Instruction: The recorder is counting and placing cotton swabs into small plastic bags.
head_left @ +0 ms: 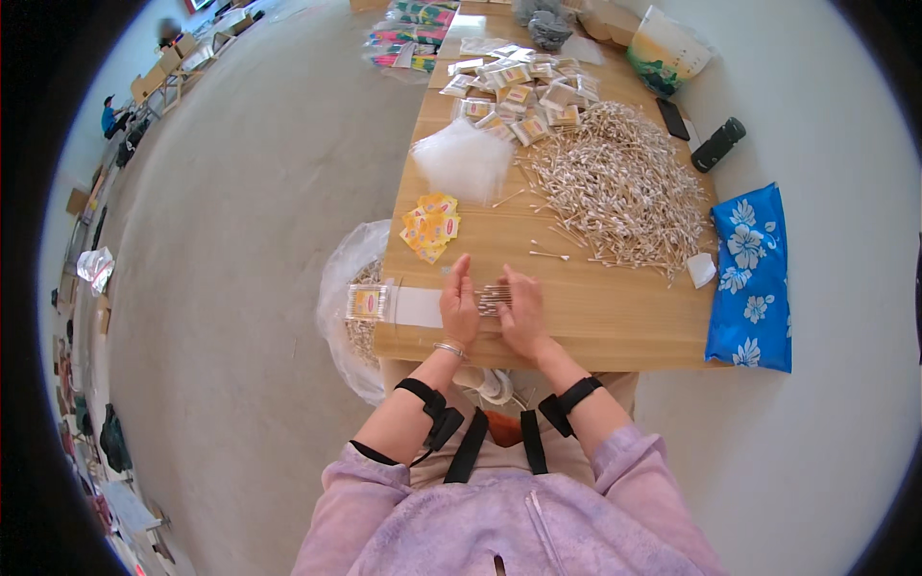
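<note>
A small bundle of cotton swabs lies crosswise between my hands near the table's front edge. My left hand presses its inner side to the bundle's left end, fingers extended together. At the other end my right hand is cupped around the swabs, its fingertips bent. Left of my left hand lies a white strip, partly beneath it. Beyond that strip, a filled clear packet of cotton swabs with a yellow label rests at the table's left edge.
A large heap of loose cotton swabs spreads ahead to the right. Yellow cards, clear bags and filled packets lie farther back. A blue flowered pouch, a black bottle and a phone line the right side.
</note>
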Motion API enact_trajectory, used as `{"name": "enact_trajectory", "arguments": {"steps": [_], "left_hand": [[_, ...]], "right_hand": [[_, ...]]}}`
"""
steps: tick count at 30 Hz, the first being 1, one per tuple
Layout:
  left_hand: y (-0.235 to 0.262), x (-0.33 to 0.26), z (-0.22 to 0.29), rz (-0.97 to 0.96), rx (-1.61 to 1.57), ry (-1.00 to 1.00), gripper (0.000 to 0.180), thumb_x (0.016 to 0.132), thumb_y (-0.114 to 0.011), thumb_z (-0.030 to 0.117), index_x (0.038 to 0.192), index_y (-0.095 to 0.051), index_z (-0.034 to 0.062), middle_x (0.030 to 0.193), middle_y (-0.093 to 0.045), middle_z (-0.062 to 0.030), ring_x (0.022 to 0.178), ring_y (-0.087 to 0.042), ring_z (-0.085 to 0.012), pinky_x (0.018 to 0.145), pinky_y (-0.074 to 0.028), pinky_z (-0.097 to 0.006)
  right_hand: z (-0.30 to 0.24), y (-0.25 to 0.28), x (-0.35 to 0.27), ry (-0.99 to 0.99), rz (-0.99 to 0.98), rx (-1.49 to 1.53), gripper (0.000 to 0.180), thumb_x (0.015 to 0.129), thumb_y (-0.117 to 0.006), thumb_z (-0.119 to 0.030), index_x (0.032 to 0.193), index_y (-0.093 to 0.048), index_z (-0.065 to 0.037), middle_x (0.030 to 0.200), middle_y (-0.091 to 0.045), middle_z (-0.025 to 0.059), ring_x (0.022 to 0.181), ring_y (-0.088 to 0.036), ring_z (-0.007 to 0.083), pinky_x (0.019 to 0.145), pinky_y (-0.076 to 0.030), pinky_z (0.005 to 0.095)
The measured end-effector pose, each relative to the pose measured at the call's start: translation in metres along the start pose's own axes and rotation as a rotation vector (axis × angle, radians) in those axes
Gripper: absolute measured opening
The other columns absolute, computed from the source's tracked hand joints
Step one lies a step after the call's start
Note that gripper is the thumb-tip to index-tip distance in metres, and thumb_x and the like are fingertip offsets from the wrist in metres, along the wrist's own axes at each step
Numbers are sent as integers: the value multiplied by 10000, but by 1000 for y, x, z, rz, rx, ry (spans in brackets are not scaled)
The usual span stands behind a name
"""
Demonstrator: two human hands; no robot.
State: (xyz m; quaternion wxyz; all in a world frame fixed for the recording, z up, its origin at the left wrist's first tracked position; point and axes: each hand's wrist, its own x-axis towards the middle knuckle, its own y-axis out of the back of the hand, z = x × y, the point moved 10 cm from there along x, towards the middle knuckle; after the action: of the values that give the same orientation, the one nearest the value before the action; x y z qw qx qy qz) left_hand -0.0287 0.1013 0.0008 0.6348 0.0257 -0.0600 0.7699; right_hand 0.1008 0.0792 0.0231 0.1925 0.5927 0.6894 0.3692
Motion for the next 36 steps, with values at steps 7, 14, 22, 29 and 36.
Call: {"name": "enact_trajectory", "arguments": {"steps": [7, 14, 22, 29, 36], "left_hand": [[-3, -3, 5, -26, -103, 66, 392, 1018, -351, 171, 1342, -415, -39, 1364, -460, -141, 1280, -413, -211, 1083, -319, -328], [-30, -7, 14, -271, 166, 74, 381, 982, -437, 180, 1321, -453, 6, 1356, -476, -145, 1276, -428, -265, 1073, -321, -353], [-51, -29, 55, -534, 763, -436, 447, 817, -635, 128, 1230, -500, 23, 1228, -525, -166, 1196, -448, -348, 1043, -338, -435], [-51, -25, 60, -479, 702, -375, 482, 820, -626, 100, 1265, -460, 19, 1230, -516, -182, 1177, -465, -342, 1038, -344, -411], [3, -3, 10, -26, 22, 42, 420, 942, -436, 37, 1355, -387, -23, 1379, -445, -130, 1291, -399, -204, 1039, -339, -298]], "right_hand": [[49, 35, -5, -238, 380, 614, 482, 873, -469, -65, 1346, -404, -3, 1347, -441, 182, 1274, -394, 306, 1085, -268, 372], [32, 11, -1, -168, 400, 775, 431, 873, -467, -44, 1302, -457, -2, 1345, -461, 180, 1257, -421, 299, 1060, -307, 371], [58, 87, 30, -120, 355, -344, 230, 755, -660, -107, 984, -641, -102, 996, -545, 60, 990, -476, 269, 864, -403, 404], [58, 54, 60, -45, 172, -681, 92, 767, -648, -191, 843, -623, -146, 946, -537, 53, 979, -485, 257, 829, -398, 410], [0, 3, 49, -65, -9, -420, 110, 771, -652, -185, 875, -640, -154, 965, -551, 38, 1009, -481, 256, 859, -381, 414]]}}
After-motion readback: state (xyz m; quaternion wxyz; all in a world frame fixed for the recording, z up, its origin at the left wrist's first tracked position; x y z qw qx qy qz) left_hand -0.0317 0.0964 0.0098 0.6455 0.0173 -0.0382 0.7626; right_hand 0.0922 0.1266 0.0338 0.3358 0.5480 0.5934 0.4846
